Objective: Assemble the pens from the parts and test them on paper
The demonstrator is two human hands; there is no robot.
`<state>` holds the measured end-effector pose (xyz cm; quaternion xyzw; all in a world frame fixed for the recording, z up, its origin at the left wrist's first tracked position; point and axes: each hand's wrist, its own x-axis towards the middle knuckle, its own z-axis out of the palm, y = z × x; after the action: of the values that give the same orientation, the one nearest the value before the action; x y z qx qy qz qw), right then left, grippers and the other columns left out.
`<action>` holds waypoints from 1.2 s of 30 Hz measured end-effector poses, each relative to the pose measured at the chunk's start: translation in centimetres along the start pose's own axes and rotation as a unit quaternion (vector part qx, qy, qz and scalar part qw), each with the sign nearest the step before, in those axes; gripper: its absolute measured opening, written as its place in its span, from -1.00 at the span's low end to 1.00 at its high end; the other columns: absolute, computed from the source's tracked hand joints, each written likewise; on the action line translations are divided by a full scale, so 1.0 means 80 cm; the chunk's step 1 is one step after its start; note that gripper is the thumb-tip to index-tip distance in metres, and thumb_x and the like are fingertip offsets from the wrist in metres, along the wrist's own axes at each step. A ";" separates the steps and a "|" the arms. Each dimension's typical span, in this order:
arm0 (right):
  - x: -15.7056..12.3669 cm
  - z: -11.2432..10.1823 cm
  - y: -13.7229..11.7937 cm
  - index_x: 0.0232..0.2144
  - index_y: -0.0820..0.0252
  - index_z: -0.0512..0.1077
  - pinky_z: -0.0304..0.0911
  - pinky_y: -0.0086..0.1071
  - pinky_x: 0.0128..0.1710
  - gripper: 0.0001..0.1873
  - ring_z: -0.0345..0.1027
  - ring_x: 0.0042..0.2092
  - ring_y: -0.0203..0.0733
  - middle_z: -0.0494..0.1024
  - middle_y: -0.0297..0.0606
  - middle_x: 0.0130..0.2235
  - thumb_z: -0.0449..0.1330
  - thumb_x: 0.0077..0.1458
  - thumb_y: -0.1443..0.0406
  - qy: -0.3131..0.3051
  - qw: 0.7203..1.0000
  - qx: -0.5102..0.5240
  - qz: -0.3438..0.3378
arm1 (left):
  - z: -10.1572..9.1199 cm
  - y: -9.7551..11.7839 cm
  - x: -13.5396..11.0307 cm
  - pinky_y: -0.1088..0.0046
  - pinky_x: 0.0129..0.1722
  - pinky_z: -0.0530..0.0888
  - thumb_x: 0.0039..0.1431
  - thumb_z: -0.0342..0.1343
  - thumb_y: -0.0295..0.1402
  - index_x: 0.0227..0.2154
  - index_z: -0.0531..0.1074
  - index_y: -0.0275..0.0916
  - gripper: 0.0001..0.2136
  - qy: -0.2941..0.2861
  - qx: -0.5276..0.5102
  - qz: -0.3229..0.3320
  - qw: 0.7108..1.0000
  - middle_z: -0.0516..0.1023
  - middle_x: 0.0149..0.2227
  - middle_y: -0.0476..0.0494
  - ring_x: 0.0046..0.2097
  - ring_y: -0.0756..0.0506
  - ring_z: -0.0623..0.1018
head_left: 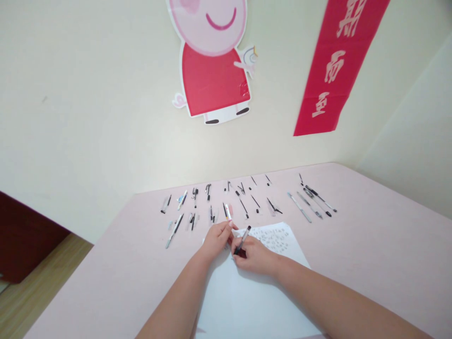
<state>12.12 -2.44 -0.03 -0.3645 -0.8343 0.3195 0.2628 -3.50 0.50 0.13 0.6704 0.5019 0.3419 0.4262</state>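
The pen (242, 240) tilts over the paper (247, 296) mid-desk (370, 263), with the right hand (256, 256) closed around it. At its 9 o'clock the left hand (215, 241) is pinched shut; I cannot tell on what. The scribbles (275, 238) at 1 o'clock are unreadable.

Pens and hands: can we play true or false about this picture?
1. The right hand holds a black pen. True.
2. The paper is blank. False: its far end has writing on it.
3. Loose pens lie in rows beyond the paper. True.
4. The table is green. False: it is pink.
5. The left hand is far from the right hand. False: the two are close together over the paper.
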 end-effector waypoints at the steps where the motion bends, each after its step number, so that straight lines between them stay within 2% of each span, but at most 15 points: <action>1: 0.000 0.000 0.000 -0.49 0.20 0.39 0.17 -0.51 -0.43 -0.86 0.23 -0.48 -0.34 0.41 -0.36 -0.51 0.06 -0.15 0.44 0.002 1.000 0.005 -0.002 | 0.000 0.000 0.000 0.50 -0.53 0.31 0.15 -0.16 -0.02 -0.41 0.46 -0.28 -0.56 0.000 0.001 0.000 1.000 0.46 -0.65 -0.02 -0.58 0.00 0.42; 7: 0.001 -0.003 -0.002 -0.50 0.22 0.36 0.16 -0.52 -0.47 -0.87 0.22 -0.51 -0.35 0.37 -0.37 -0.55 0.04 -0.14 0.45 0.021 0.999 0.035 0.032 | 0.000 0.000 0.000 0.51 -0.54 0.31 0.15 -0.16 -0.03 -0.40 0.46 -0.29 -0.56 -0.002 -0.012 -0.004 1.000 0.46 -0.65 -0.03 -0.58 -0.01 0.43; 16: 0.001 -0.004 0.000 -0.49 0.22 0.38 0.15 -0.51 -0.44 -0.87 0.21 -0.49 -0.36 0.39 -0.36 -0.51 0.04 -0.12 0.44 0.011 1.000 0.026 -0.007 | 0.000 -0.002 0.001 0.52 -0.56 0.29 0.16 -0.16 -0.04 -0.41 0.46 -0.30 -0.56 -0.002 -0.017 -0.006 1.000 0.44 -0.66 -0.02 -0.59 0.01 0.40; 23: 0.000 -0.005 -0.003 -0.49 0.22 0.40 0.17 -0.52 -0.43 -0.85 0.23 -0.49 -0.35 0.41 -0.35 -0.51 0.06 -0.14 0.46 -0.002 1.000 -0.001 0.008 | 0.000 -0.004 0.002 0.51 -0.54 0.30 0.16 -0.16 -0.02 -0.41 0.47 -0.29 -0.55 0.001 -0.002 -0.006 1.000 0.45 -0.65 -0.03 -0.58 0.00 0.41; 29: 0.000 -0.004 -0.001 -0.47 0.20 0.40 0.18 -0.51 -0.41 -0.86 0.24 -0.48 -0.34 0.42 -0.35 -0.50 0.05 -0.10 0.43 0.011 1.000 0.001 0.001 | 0.000 -0.001 0.001 0.50 -0.52 0.31 0.16 -0.18 -0.02 -0.41 0.47 -0.29 -0.54 0.004 0.011 0.001 1.000 0.46 -0.65 -0.03 -0.57 -0.01 0.41; 36: 0.001 -0.003 0.001 -0.50 0.21 0.38 0.16 -0.53 -0.45 -0.84 0.22 -0.49 -0.36 0.40 -0.37 -0.51 0.05 -0.16 0.47 0.003 1.000 -0.003 0.008 | 0.000 0.000 0.000 0.50 -0.53 0.31 0.16 -0.18 -0.03 -0.41 0.47 -0.29 -0.54 0.000 0.008 -0.005 1.000 0.46 -0.65 -0.04 -0.58 -0.01 0.40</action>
<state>12.28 -2.27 0.09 -0.3733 -0.8313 0.3180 0.2616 -3.52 0.53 0.16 0.6712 0.5081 0.3358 0.4226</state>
